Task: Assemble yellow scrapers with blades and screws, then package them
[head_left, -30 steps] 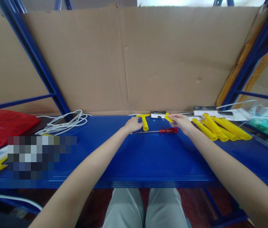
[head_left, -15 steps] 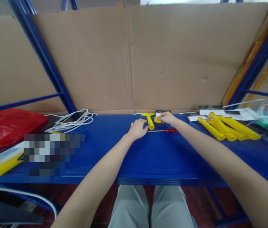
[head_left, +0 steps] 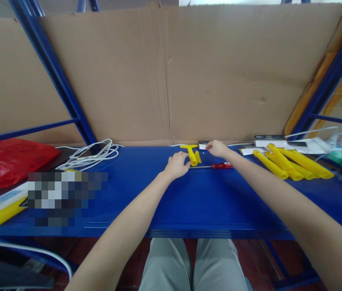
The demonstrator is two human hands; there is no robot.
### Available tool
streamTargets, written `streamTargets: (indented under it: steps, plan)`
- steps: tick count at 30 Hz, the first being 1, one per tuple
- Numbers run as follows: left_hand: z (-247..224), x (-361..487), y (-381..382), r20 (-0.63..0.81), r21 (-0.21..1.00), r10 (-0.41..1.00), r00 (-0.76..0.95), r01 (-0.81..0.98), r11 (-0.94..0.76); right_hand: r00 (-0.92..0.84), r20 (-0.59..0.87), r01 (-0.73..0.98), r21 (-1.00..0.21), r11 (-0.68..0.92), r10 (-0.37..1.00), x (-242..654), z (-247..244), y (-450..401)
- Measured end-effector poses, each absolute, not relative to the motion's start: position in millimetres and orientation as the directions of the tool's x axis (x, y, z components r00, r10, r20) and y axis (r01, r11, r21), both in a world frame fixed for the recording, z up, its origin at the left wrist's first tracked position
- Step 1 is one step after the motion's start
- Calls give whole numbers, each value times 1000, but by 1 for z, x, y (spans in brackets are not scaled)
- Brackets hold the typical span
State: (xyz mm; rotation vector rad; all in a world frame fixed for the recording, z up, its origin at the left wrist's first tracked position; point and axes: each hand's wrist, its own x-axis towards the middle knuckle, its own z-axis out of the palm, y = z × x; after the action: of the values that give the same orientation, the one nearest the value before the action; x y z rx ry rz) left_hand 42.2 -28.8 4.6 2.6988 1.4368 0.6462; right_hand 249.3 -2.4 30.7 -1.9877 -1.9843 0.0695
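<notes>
A yellow T-shaped piece (head_left: pixel 192 155) lies on the blue table (head_left: pixel 201 198), with a small yellow part (head_left: pixel 198 157) beside its right side. My left hand (head_left: pixel 177 165) rests just left of the T-shaped piece, fingers apart and holding nothing I can see. Just right of the small part, my right hand (head_left: pixel 217 148) is closed at the edge of a black and white card (head_left: pixel 203 144); what its fingertips grip, if anything, is hidden. A screwdriver with a red handle (head_left: pixel 221 166) lies crosswise in front of both hands, its shaft pointing left.
Several yellow tubes (head_left: pixel 280 161) lie at the right beside packaged cards (head_left: pixel 269 140). Coiled white cable (head_left: pixel 98 157), a red bag (head_left: pixel 16 161) and another yellow piece (head_left: pixel 3 214) are at the left. A cardboard sheet (head_left: pixel 113 81) stands behind the table.
My right hand has let go of the small yellow part and moved slightly right and up. That part now lies against the T-shaped piece. My left hand has barely moved.
</notes>
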Motion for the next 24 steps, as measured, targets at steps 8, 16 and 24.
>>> streamTargets:
  steps: [8, 16, 24]
  plan:
    - [5, 41, -30, 336, 200, 796, 503, 788, -582, -244, 33, 969, -41, 245, 969, 258, 12, 7]
    - [5, 41, -31, 339, 205, 797, 501, 787, -582, -220, 30, 975, -18, 221, 975, 261, 3, 17]
    - [6, 41, -31, 339, 212, 793, 506, 781, -588, -209, 32, 976, -57, 211, 977, 271, 3, 20]
